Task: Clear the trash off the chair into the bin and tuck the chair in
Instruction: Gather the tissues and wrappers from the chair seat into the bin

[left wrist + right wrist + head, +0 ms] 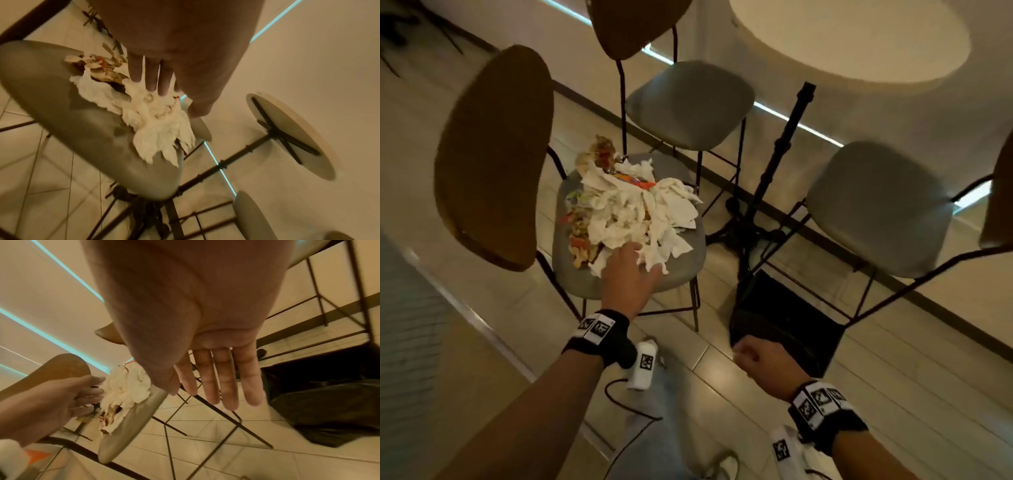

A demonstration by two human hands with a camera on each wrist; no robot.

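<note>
A heap of crumpled white tissues and coloured wrappers [633, 209] covers the grey seat [685, 267] of a chair with a brown backrest [493, 154]. My left hand [640, 257] reaches over the seat's near edge, and its straight fingers [152, 78] touch the near side of the trash heap [156, 123] without gripping it. My right hand [753, 356] hangs free above the floor, holding nothing, with its fingers [222, 386] straight. Just beyond it, the black bin [784, 318] with a dark liner [329, 402] stands on the floor, right of the chair.
Two more grey-seated chairs [688, 102] [876, 205] stand around a round white table [849, 37] on a black pedestal [774, 164]. Thin black chair legs cross the tiled floor near the bin. A lit strip runs along the wall base. A cable hangs by my legs.
</note>
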